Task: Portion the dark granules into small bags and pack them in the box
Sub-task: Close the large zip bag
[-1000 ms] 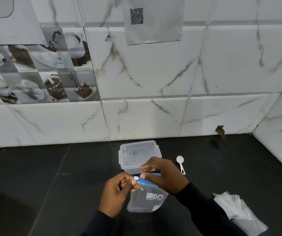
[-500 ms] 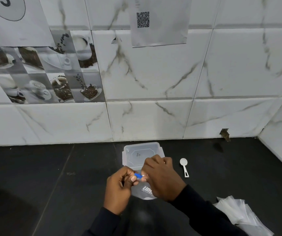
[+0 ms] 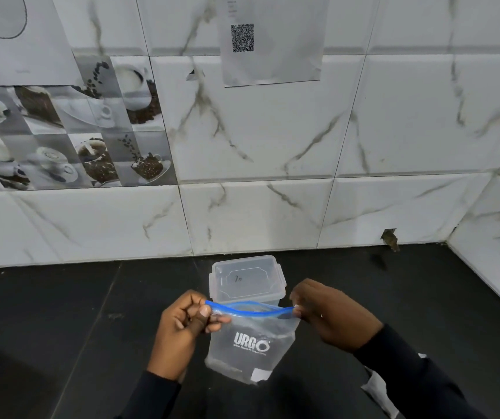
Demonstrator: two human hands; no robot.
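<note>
Spanning L grip (image 3: 186, 323)–R grip (image 3: 330, 316): bag (image 3: 250, 343)

bag (image 3: 250, 346): clear, blue strip | counter (image 3: 61, 313): black | wall (image 3: 272, 146): white marble

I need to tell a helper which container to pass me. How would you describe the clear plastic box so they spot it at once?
Start at the black countertop under the marble-tiled wall. Near its middle, just behind the two hands stretching a blue-zippered bag, stands the clear plastic box. It is the only rigid, lidded container there, with clip latches on its sides.
</note>
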